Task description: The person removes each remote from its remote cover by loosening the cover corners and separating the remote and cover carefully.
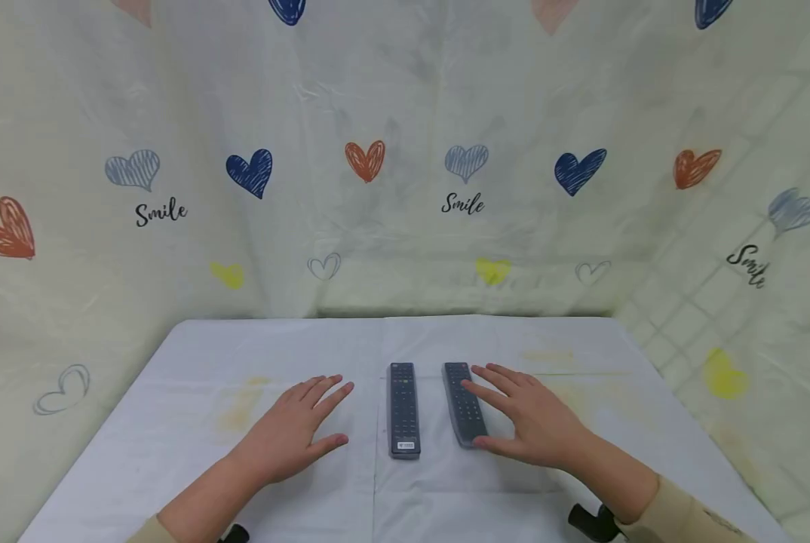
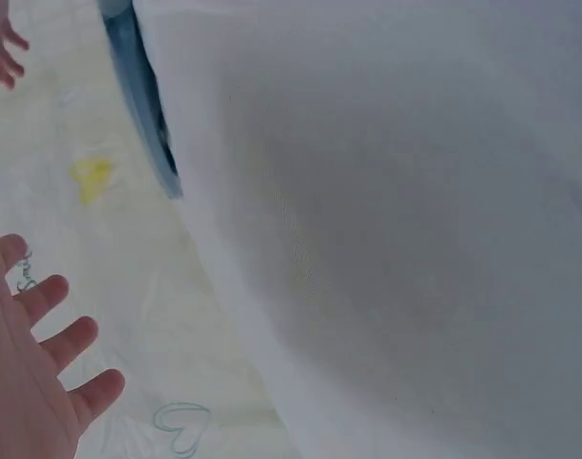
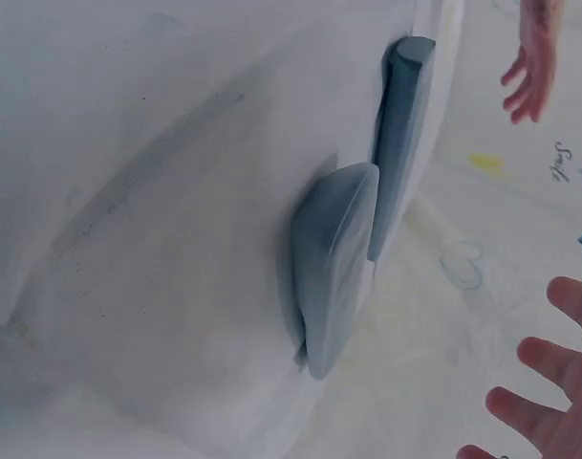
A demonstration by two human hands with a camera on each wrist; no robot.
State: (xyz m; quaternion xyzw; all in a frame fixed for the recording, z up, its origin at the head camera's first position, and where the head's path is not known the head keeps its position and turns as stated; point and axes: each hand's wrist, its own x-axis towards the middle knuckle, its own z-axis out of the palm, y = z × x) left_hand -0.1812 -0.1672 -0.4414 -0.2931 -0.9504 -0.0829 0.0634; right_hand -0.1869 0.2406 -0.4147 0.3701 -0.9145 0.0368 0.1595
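Note:
Two dark remote controls lie side by side on the white-covered table. The left remote control (image 1: pixel 403 411) is nearly straight, with a white label at its near end. Slightly tilted, the right remote control (image 1: pixel 464 403) is partly covered from the head view by fingertips. My left hand (image 1: pixel 293 430) hovers over the table left of both remotes, fingers spread and holding nothing. My right hand (image 1: pixel 530 415) is beside the right remote control, fingers spread; the right wrist view shows this hand (image 3: pixel 553 392) apart from both remotes.
A white cloth covers the table (image 1: pixel 323 520), with faint yellowish stains. Behind it and along the sides hangs a pale curtain (image 1: pixel 405 90) printed with hearts and "Smile". Dark wrist-camera mounts show below both wrists, such as the right mount (image 1: pixel 591 523).

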